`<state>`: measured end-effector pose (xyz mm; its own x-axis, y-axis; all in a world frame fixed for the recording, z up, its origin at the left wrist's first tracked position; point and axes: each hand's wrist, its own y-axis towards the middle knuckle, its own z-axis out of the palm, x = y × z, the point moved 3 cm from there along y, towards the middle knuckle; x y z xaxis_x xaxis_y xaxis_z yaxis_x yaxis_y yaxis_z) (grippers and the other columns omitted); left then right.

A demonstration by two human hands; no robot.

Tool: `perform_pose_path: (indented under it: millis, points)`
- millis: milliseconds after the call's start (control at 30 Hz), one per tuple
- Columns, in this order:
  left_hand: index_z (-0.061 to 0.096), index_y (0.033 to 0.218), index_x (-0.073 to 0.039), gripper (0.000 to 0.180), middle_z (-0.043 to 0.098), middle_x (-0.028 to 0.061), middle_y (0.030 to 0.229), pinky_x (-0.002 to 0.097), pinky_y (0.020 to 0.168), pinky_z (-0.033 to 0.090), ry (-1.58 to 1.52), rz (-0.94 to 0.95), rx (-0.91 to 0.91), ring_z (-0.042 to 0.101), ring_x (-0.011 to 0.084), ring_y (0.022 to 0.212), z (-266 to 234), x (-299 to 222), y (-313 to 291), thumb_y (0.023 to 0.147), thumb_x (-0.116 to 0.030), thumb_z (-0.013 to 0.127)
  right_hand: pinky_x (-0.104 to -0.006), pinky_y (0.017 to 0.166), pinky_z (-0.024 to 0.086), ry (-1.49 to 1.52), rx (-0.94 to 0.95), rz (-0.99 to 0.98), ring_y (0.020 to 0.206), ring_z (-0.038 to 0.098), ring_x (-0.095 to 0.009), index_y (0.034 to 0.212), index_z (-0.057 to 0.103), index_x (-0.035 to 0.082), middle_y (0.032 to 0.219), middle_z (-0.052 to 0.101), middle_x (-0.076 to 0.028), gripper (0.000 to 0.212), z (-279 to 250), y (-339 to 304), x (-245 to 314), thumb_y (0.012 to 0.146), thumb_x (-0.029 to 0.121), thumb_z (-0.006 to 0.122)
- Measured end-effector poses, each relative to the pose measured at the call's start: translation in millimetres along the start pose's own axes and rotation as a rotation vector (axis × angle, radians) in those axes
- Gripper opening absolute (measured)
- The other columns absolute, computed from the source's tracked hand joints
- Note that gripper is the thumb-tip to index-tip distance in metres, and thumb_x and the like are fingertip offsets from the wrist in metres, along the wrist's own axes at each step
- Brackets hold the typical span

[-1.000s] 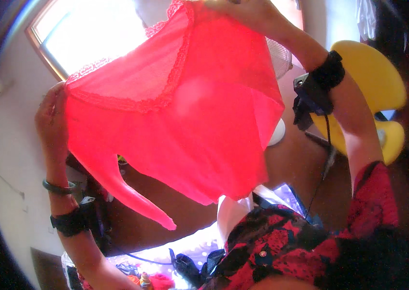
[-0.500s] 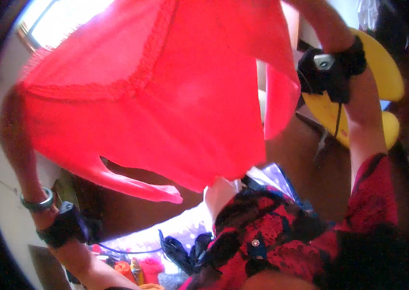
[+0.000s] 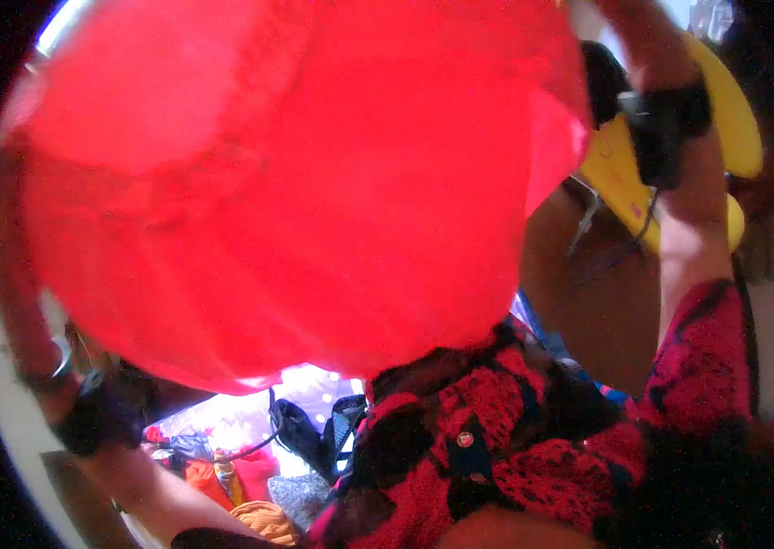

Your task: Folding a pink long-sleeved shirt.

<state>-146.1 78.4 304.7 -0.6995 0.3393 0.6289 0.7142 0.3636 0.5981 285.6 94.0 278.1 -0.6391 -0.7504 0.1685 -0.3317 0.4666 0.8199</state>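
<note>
Garment: a red sheer garment [image 3: 295, 183] fills the upper left and centre of the frame, held up close to the camera, its cloth spread wide and lit from behind.
Reason for hold: judged, it is raised and stretched between the two arms so that the cloth hangs open; its lower edge curves down to the lower centre of the frame.
Left hand: not seen; it lies behind or beyond the cloth at the left edge. Only the left forearm [image 3: 130, 476] shows at lower left, rising from the bottom edge, with a dark wrist strap [image 3: 98, 412] (a bracelet may sit just above it, blurred).
Left grip: cannot tell from this view.
Right hand: cut off at the top edge, upper right; the right forearm [image 3: 689, 220] stands near upright, with a black wrist device [image 3: 666, 128] strapped on and a cord hanging from it.
Right grip: cannot tell; the fingers are out of view.
Clothing: a red and black patterned sleeve [image 3: 707, 357] and front at lower right.
Surroundings: a yellow rounded object [image 3: 735, 137] behind the right arm; mixed coloured clothes [image 3: 240, 485] at lower left, well below the garment.
</note>
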Motion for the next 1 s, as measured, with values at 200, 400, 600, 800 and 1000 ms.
perform_pose_path:
  millis: [200, 400, 600, 800, 1000]
  points:
    - [0.066, 0.103, 0.001, 0.023, 0.066, 0.0018, 0.092, 0.0243, 0.077, 0.047, -1.205, -0.757, 0.183, 0.057, 0.0081, 0.085, 159.5, -136.5, -41.5, 0.093, -0.018, 0.057, -0.0265, 0.052, 0.043, 0.214, 0.181, 0.257, 0.057, 0.050, -0.005, 0.089, 0.068, 0.001, 0.058, 0.056, 0.001, 0.028, 132.9, -110.8, -98.1, 0.090, 0.028, 0.060]
    - [0.066, 0.102, 0.001, 0.023, 0.065, 0.0031, 0.092, 0.0233, 0.076, 0.047, -1.417, -0.969, 0.303, 0.057, 0.0085, 0.083, 233.7, -216.5, -78.0, 0.092, -0.017, 0.059, -0.0304, 0.057, 0.046, 0.264, 0.308, 0.539, 0.060, 0.054, -0.008, 0.087, 0.069, 0.001, 0.064, 0.062, -0.007, 0.032, 190.1, -178.8, -118.4, 0.087, 0.033, 0.063]
    - [0.064, 0.102, 0.002, 0.022, 0.065, 0.0018, 0.090, 0.0221, 0.070, 0.047, -1.702, -1.315, 0.305, 0.057, 0.0078, 0.078, 284.2, -254.7, -100.2, 0.092, -0.015, 0.056, -0.0351, 0.062, 0.046, 0.375, 0.286, 0.858, 0.063, 0.060, -0.019, 0.081, 0.070, 0.003, 0.071, 0.067, -0.011, 0.037, 237.1, -219.9, -147.0, 0.083, 0.040, 0.066]
    - [0.063, 0.103, 0.001, 0.021, 0.065, 0.0045, 0.090, 0.0255, 0.069, 0.049, -1.809, -1.513, 0.270, 0.060, 0.0120, 0.075, 298.7, -260.1, -102.2, 0.093, -0.015, 0.055, -0.0292, 0.064, 0.049, 0.433, 0.318, 1.063, 0.069, 0.058, -0.009, 0.090, 0.070, 0.000, 0.076, 0.066, -0.002, 0.030, 242.7, -232.4, -155.5, 0.088, 0.029, 0.063]
    - [0.063, 0.101, -0.001, 0.018, 0.066, 0.0065, 0.092, 0.0290, 0.071, 0.051, -1.871, -1.608, 0.250, 0.063, 0.0155, 0.077, 300.9, -257.2, -110.9, 0.093, -0.014, 0.054, -0.0289, 0.064, 0.049, 0.467, 0.274, 1.111, 0.068, 0.057, -0.009, 0.089, 0.070, 0.000, 0.075, 0.065, -0.001, 0.031, 241.4, -236.9, -154.5, 0.089, 0.029, 0.063]
